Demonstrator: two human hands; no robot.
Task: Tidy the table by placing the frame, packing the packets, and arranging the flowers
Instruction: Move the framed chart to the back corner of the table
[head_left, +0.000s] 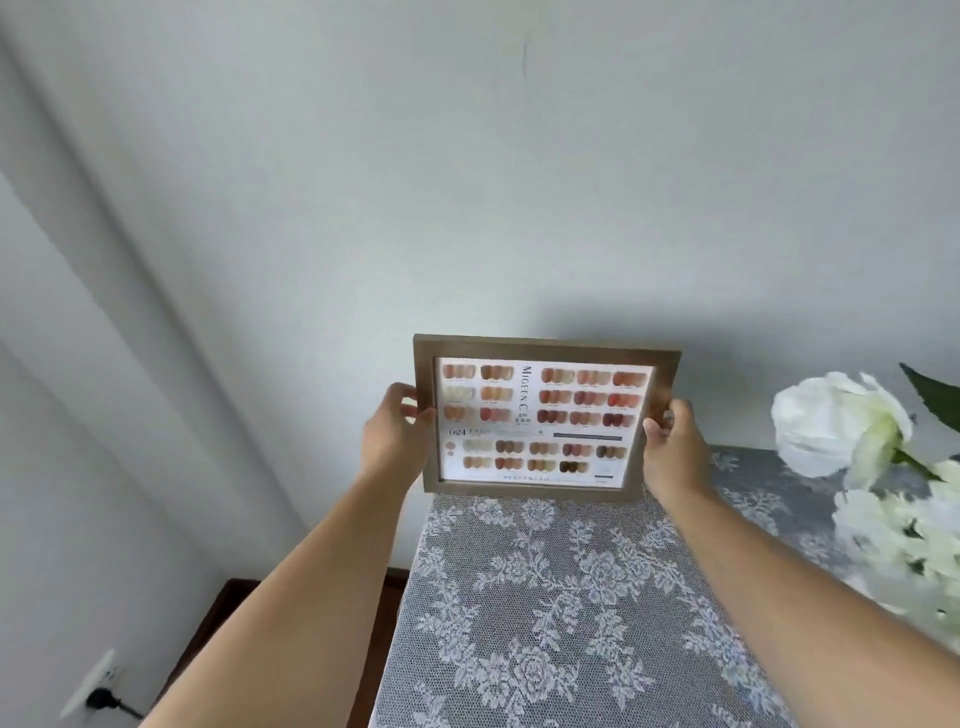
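A brown wooden frame (540, 421) showing a chart of nail colour samples is held upright at the far left end of the table, facing me. My left hand (397, 434) grips its left edge and my right hand (670, 441) grips its right edge. The frame's bottom edge sits at or just above the lace tablecloth (545, 597); I cannot tell whether it touches. White artificial flowers (852, 426) with green leaves fill the right side. No packets are in view.
A plain pale wall stands right behind the frame. The table's left edge drops to a dark wooden floor (218, 613). A wall socket with a black plug (101, 693) is at lower left.
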